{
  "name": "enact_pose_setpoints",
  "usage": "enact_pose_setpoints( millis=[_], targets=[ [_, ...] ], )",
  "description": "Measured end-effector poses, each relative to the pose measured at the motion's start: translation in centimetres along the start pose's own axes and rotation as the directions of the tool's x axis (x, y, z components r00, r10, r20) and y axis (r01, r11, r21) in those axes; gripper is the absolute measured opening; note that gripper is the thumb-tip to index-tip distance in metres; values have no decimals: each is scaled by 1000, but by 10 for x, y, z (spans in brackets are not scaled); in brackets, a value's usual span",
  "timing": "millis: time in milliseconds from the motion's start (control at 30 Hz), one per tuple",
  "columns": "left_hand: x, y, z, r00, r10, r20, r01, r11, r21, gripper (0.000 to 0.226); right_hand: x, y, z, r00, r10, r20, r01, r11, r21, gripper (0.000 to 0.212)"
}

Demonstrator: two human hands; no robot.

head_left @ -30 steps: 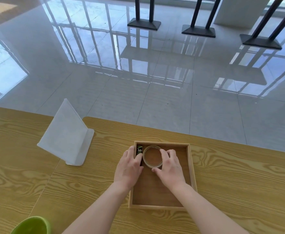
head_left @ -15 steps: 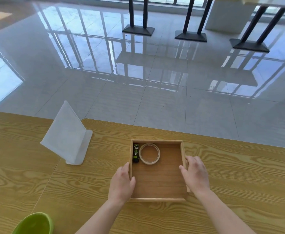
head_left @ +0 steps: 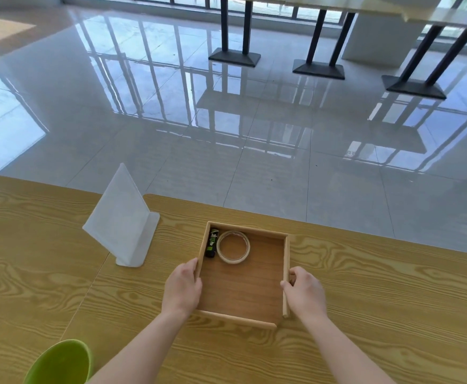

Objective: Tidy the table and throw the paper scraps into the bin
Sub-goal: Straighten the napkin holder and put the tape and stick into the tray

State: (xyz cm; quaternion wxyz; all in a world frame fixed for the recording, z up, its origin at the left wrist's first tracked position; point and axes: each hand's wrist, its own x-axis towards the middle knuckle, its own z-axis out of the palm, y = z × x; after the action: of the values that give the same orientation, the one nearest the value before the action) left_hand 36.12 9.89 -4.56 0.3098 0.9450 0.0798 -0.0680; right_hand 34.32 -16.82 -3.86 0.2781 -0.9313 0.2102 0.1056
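Both hands, left [head_left: 182, 289] and right [head_left: 305, 296], grip square wooden tray [head_left: 243, 320] sides; tape ring [head_left: 233, 246] inside.

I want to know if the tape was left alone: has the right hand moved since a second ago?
Yes. The right hand left the tape roll and now grips the wooden tray at its right wall.

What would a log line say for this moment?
left hand: on tray | right hand: on tray | inside: tape, lighter
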Motion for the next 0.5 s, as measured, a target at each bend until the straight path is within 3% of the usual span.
enact_pose_setpoints(
  millis=[167,500],
  targets=[
    [11,-20,-20,998,-44,-37,44,999,-8,40,3,-30,17,999,-42,11,42,999,21,34],
    [19,-59,-46,985,-120,-127,116,993,-37,53,14,-86,46,994,-104,40,103,995,16,36]
  ],
)
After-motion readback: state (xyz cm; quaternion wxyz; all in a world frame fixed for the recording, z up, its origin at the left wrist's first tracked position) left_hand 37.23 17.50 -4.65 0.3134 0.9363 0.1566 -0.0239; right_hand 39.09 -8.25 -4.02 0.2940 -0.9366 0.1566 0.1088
